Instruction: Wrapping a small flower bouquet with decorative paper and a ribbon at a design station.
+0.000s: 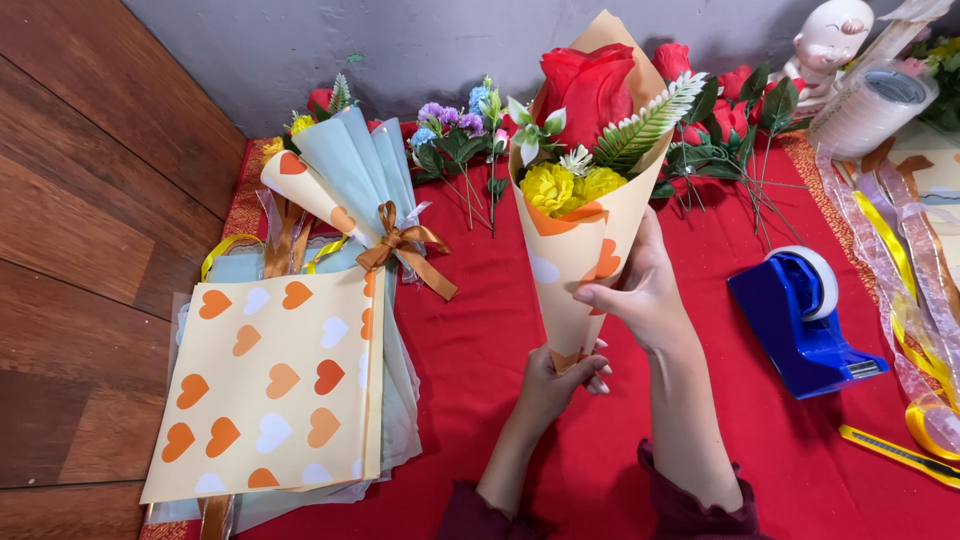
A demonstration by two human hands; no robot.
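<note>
The left hand [555, 385] is closed around the pointed bottom of a paper cone bouquet [588, 200], fingers pinching the tip. The right hand [640, 290] wraps the cone's lower middle from the side, thumb across the overlapping edge of the heart-printed wrapping. The bouquet is held upright, lifted above the red tablecloth [480, 340], with a red rose, yellow blooms and a fern sprig showing at its open mouth.

It looks light, and the paper is thin and stiff enough to crease, so it likely dents under a hard squeeze; the narrow lower part, where the stems presumably bunch, is the firm place to hold. Whether the seam is already fastened is hard to tell from this angle.

Left of the hands lies a stack of heart-patterned sheets [275, 385] and a finished bouquet tied with a brown ribbon [345, 185]. To the right sits a blue tape dispenser [800, 320]; loose artificial flowers [720, 125] lie beyond.
</note>
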